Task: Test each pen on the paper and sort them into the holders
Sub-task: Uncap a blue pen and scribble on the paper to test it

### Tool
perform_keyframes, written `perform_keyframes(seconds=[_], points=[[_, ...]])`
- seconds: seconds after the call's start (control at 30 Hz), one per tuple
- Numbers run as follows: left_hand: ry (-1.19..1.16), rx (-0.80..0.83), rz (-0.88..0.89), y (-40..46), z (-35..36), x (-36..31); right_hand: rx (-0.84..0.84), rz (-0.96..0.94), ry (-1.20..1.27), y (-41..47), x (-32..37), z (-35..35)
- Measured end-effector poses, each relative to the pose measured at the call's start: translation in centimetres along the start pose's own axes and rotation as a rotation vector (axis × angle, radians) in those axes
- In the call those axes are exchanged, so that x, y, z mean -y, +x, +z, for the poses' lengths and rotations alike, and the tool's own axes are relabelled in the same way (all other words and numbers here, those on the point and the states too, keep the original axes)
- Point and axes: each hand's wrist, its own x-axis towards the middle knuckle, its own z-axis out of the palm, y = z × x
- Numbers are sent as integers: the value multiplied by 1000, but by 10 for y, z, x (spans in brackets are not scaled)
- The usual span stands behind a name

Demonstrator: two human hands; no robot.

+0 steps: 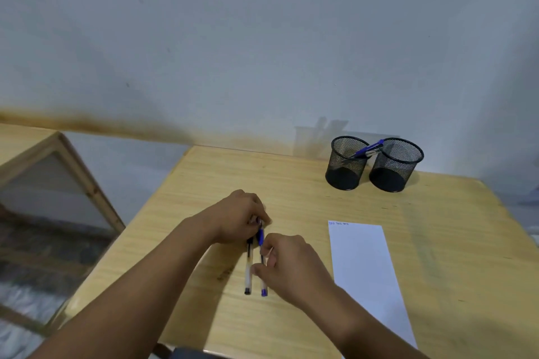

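Two clear pens lie side by side on the wooden table (pixel 291 189): a black-capped pen (pixel 248 268) on the left and a blue-capped pen (pixel 264 290) on the right. My left hand (pixel 239 217) is closed over their cap ends, pinching the blue cap (pixel 260 236). My right hand (pixel 291 265) grips the barrel of the blue pen. A white sheet of paper (pixel 364 271) with small blue scribbles at its top lies to the right. Two black mesh holders stand at the back right: the left holder (pixel 345 165) contains blue pens (pixel 368 148), the right holder (pixel 393 166) looks empty.
A wooden-framed cabinet (pixel 58 183) stands to the left of the table, lower down. A pale wall rises right behind the holders. A dark object (pixel 189 354) sits at the table's near edge.
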Motion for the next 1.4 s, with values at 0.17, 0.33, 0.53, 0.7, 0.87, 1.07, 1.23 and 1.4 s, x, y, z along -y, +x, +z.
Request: perform_keyframes(seconds=[0.17, 0.33, 0.53, 0.7, 0.87, 1.07, 1.23, 1.4], points=[[48, -47, 27, -3, 2, -2, -9, 25, -20, -2, -1, -6], [38, -87, 63, -10, -1, -11, -38, 47, -14, -14, -20, -35], [-217, -160, 176, -17, -2, -49, -58, 25, 34, -47, -59, -71], [-324, -222, 231, -16, 14, -85, -133, 30, 151, -66, -79, -90], [-466, -258, 254, -11, 35, -113, -154, 16, 314, -78, -85, -96], [-570, -307, 247, -9, 49, -129, -212, 29, 406, -86, -93, -90], [-550, -304, 263, -10, 52, -130, -278, 61, 358, -86, -95, -80], [-595, -294, 282, -11, 51, -128, -273, 52, 339, -85, -99, -76]])
